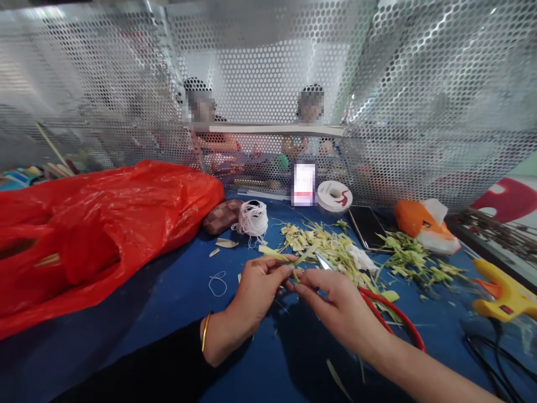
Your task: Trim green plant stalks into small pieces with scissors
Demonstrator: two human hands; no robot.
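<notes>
Pale green leaf strips (307,253) are pinched between my two hands, one pointing up right and another sticking out left. My left hand (257,294), with a gold bangle at the wrist, has thumb and fingers closed on them. From the right, my right hand (338,299) grips the lower part, its fingertips close to the left thumb. How the strips join is hidden by the fingers. Beneath my right forearm lie red-handled scissors (406,320), their blade tip (324,261) showing beyond the hand. A heap of leaf scraps (310,238) is spread behind my hands.
On the blue table (168,330) are a red plastic bag (155,207), white string (253,219), a checked pouch (222,217), a spool (334,196), phone (367,226), orange tissue pack (425,224) and yellow glue gun (503,291). Behind a perforated metal screen (260,67) two people sit.
</notes>
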